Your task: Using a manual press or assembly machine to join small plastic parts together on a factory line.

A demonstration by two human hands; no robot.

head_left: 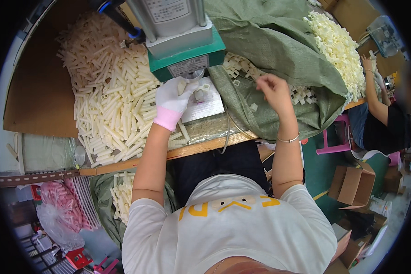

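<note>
My left hand (171,100) wears a white glove with a pink cuff and is at the press (187,59), just below its green head. Its fingers are closed round a short cream plastic piece (181,86), only partly visible. Beside the fingertips, a small whitish square piece (199,96) sits on the metal base plate (204,110). My bare right hand (275,91) hovers over the green woven sack (237,105), its fingers curled together; whatever may be in them is hidden. Loose cream square plastic pieces (302,95) lie close to it.
A big heap of cream tubes (114,91) fills the left of the bench, against cardboard (36,86). More small cream pieces (335,50) are piled at the far right. A co-worker's arm (373,91) reaches onto the bench there. The wooden bench edge (201,148) runs before me.
</note>
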